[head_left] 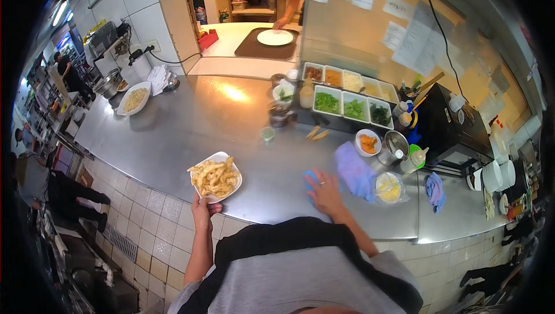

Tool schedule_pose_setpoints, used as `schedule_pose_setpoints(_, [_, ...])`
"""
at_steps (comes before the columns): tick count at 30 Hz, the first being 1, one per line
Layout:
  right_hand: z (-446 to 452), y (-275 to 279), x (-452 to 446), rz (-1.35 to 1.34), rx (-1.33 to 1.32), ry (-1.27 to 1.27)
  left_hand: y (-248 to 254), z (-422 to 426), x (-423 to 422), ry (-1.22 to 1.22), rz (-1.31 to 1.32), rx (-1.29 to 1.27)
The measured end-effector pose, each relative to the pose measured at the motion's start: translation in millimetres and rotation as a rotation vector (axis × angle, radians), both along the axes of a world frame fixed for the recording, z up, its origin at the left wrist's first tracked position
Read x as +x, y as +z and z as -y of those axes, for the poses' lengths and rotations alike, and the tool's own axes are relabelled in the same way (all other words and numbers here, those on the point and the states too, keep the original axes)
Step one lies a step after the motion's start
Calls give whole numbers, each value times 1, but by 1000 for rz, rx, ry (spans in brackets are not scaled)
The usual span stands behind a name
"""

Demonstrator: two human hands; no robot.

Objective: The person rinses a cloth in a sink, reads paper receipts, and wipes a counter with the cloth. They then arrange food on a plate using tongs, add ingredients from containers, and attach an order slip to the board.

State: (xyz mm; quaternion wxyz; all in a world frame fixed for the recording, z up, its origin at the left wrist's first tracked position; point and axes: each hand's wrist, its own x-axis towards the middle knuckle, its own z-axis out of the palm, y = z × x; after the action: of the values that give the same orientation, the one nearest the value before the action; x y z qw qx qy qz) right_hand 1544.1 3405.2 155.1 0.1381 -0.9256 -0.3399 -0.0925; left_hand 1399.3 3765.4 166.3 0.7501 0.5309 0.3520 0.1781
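Observation:
My left hand (pixel 202 211) grips the near edge of a white plate (pixel 217 199) at the front edge of the counter. Golden fried strips (pixel 214 176) are heaped on that plate. To the right, my right hand (pixel 328 194) presses down on a blue cloth (pixel 310 186) against the steel counter (pixel 260 190); part of the cloth is hidden under the fingers. A larger lavender cloth (pixel 355 169) lies just beyond this hand. Near it sit a bag with yellow and white contents (pixel 388 188) and a white bowl of orange food (pixel 367 142).
Topping trays (pixel 341 119) line the back of the counter. A bowl of noodles (pixel 136 99) stands at the far left. Through the hatch, another person's hand (pixel 280 23) is at a white plate (pixel 275 38) on a brown tray (pixel 243 50). A black appliance (pixel 457 132) stands right.

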Motion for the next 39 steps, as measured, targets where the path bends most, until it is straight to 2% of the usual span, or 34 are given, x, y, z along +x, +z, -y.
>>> schedule_pose_setpoints(4, [-15,1,4,39,16,-161,-3,-19,12,-33,27,-54])
schedule_pose_setpoints(5, [-17,1,4,81,35,-217,-14,-24,13,-82,32,-45])
schedule_pose_setpoints(10, [-23,1,4,293,133,-408,-3,-21,14,-314,127,-156])
schedule_pose_setpoints(13, [-13,-7,0,299,101,-270,-5,-42,12,-477,46,-245])
schedule_pose_setpoints(16, [-7,-1,-14,150,94,-247,-7,-70,11,-519,10,-2])
schedule_pose_setpoints(20, [14,-6,-34,118,115,-347,-27,-118,14,-358,-6,172])
schedule_pose_setpoints(24, [15,-14,-36,173,124,-418,-26,-137,33,-265,-26,118])
schedule_pose_setpoints(27, [12,-17,-37,190,130,-425,-16,-124,56,-230,118,36])
schedule_pose_setpoints(30, [12,-16,-37,188,137,-444,-5,-104,73,-300,221,-26])
schedule_pose_setpoints(33, [11,-15,-36,185,143,-458,-8,-93,81,-390,239,-76])
schedule_pose_setpoints(39, [10,-13,-38,175,141,-466,3,-78,63,-400,205,-87])
